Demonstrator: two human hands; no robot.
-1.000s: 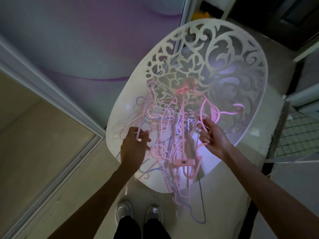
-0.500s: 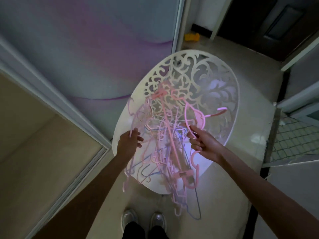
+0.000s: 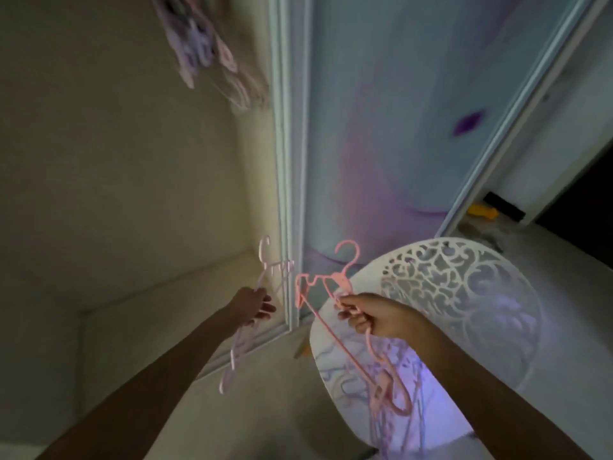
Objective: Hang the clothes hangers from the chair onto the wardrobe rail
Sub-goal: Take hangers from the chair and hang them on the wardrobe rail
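Observation:
My left hand grips a pale pink hanger, hook up, in front of the open wardrobe. My right hand grips a brighter pink hanger, lifted above the white chair, its hook pointing up. A heap of pink and lilac hangers remains on the chair seat under my right arm. At the top, blurred pink and lilac hangers hang inside the wardrobe; the rail itself is out of sight.
The wardrobe's pale inner wall fills the left. Its sliding door with a white frame stands just behind the chair. A yellow object lies on the floor at the right, beside a dark doorway.
Both hands lifted one hanger each off the chair pile and moved left and up toward the wardrobe. My view swung up and left from the chair to the wardrobe opening.

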